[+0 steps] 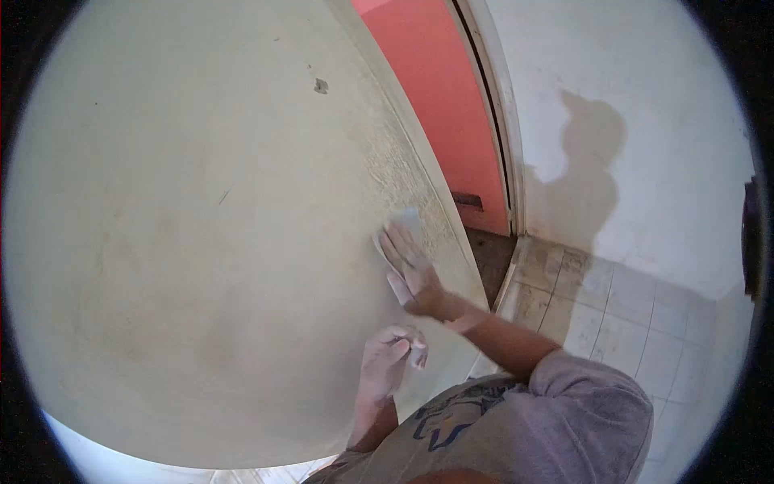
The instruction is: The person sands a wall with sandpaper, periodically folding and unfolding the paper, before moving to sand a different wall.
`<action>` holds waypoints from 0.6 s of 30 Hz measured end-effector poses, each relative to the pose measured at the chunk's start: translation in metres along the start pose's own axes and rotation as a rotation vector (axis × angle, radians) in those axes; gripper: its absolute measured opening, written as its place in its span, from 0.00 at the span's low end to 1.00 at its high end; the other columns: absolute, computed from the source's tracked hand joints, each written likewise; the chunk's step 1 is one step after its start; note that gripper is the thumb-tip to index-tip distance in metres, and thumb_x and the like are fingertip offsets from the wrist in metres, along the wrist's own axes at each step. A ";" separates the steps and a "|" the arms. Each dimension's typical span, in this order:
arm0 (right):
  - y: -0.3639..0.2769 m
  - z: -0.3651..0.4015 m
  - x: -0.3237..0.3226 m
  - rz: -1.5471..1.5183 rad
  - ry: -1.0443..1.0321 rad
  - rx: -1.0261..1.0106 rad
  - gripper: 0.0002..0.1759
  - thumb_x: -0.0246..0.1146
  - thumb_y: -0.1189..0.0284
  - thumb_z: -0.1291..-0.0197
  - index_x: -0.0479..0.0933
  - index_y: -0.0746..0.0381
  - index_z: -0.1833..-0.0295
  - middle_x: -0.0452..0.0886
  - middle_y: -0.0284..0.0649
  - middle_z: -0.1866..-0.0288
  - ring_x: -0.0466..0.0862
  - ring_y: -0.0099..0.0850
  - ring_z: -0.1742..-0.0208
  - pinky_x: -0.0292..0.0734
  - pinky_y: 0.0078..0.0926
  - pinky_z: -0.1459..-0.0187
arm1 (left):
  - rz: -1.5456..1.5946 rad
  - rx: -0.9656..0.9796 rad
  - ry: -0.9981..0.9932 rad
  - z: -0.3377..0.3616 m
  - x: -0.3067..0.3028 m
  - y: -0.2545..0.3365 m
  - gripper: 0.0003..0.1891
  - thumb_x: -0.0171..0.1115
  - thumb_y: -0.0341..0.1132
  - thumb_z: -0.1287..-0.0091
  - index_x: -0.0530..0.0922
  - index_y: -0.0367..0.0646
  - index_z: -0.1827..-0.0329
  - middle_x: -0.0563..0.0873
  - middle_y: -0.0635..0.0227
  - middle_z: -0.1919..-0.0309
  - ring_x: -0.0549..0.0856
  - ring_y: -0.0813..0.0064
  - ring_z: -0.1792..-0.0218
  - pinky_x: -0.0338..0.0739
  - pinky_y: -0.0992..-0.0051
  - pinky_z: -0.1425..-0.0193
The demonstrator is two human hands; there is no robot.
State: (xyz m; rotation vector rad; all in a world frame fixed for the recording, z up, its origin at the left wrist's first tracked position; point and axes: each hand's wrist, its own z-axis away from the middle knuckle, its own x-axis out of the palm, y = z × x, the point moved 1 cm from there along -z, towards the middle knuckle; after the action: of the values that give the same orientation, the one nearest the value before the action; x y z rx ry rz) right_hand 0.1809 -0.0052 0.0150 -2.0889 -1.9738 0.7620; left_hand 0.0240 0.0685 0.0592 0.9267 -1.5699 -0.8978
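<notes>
Against cream panel, right hand fingers flat — pale sheet, perhaps sandpaper, under their tips, left hand curled shut.

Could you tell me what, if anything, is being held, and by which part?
The right hand pins a small pale sheet flat to the panel, fingers across its lower part. Whether the curled left hand holds anything cannot be told.

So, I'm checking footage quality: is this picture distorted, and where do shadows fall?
Head view: strong fisheye bows the pale panel's edge, black corners ring the frame; the person's sharp shadow falls on the white wall; right hand slightly soft.
</notes>
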 end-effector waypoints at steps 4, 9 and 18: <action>0.009 -0.115 -0.063 0.167 0.028 -0.319 0.33 0.53 0.70 0.31 0.62 0.64 0.21 0.59 0.52 0.18 0.57 0.54 0.18 0.50 0.50 0.19 | -0.037 0.037 -0.006 -0.003 -0.009 -0.013 0.14 0.60 0.38 0.26 0.84 0.34 0.60 0.81 0.61 0.73 0.77 0.68 0.72 0.71 0.70 0.66; -0.011 -0.214 -0.087 0.179 0.176 -0.490 0.33 0.57 0.67 0.31 0.64 0.56 0.21 0.62 0.45 0.18 0.59 0.49 0.18 0.55 0.46 0.19 | 0.035 0.016 0.055 0.003 -0.016 -0.034 0.14 0.58 0.38 0.26 0.84 0.34 0.61 0.80 0.62 0.76 0.77 0.68 0.72 0.70 0.70 0.65; 0.003 -0.037 -0.009 -0.028 -0.194 -0.527 0.31 0.62 0.65 0.36 0.73 0.47 0.26 0.68 0.36 0.21 0.64 0.43 0.20 0.57 0.51 0.20 | 0.081 0.394 0.191 0.007 0.006 -0.009 0.16 0.51 0.43 0.24 0.77 0.40 0.66 0.70 0.72 0.83 0.70 0.76 0.81 0.62 0.73 0.72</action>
State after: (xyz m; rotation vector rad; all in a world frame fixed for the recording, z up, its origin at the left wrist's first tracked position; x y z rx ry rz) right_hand 0.2012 -0.0058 0.0478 -2.3198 -2.5266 0.4882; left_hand 0.0174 0.0596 0.0526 1.1773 -1.6327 -0.4327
